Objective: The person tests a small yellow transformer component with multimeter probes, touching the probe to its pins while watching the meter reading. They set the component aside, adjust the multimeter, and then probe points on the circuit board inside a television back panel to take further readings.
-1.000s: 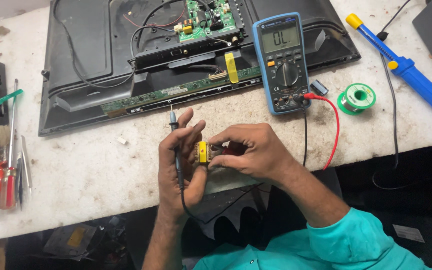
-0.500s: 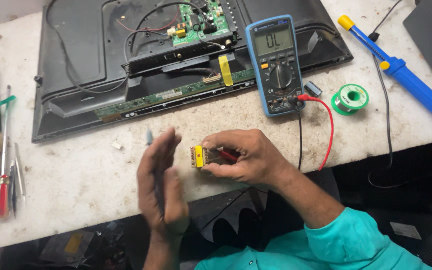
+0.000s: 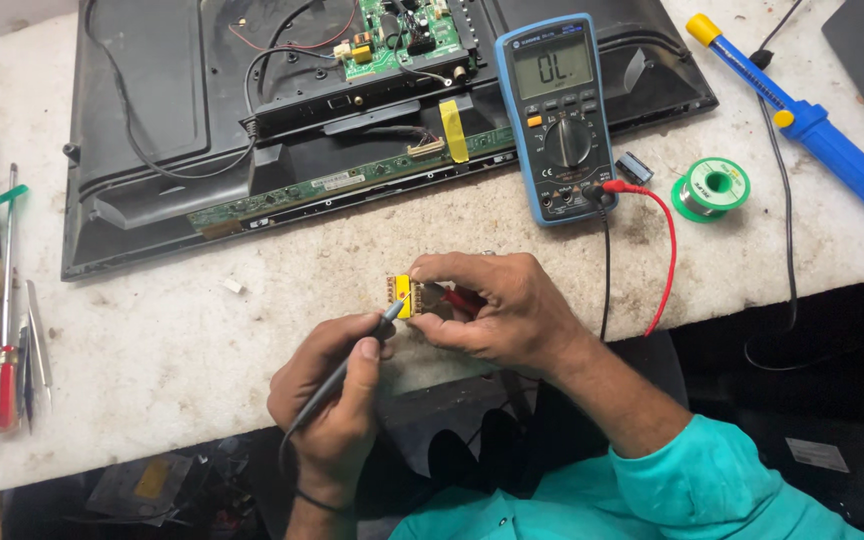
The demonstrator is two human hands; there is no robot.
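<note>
left hand (image 3: 337, 400): you've got the black probe (image 3: 347, 365) in a pen-style grip, fingers clamped together on it, so the tip can be steered onto one side of the part.
right hand (image 3: 497, 310): grip pinched shut on the small yellow component (image 3: 403, 296), holding it just above the tabletop (image 3: 152, 370) near the front edge, pins turned toward the black tip. The red probe (image 3: 462, 298) looks tucked under the same fingers (smart, that frees you from needing a third hand), though I can't tell exactly where its tip lands.
meter (image 3: 557, 115): the blue multimeter lies flat with its screen facing you, so you can read it without letting go.
leads: the red lead (image 3: 664, 250) loops from the meter jacks down to your right hand.
rest: the opened TV back (image 3: 152, 130) lies behind, the solder spool (image 3: 712, 187) and blue desoldering pump (image 3: 832, 150) off to the right, screwdrivers (image 3: 7, 340) parked at left out of the way.
</note>
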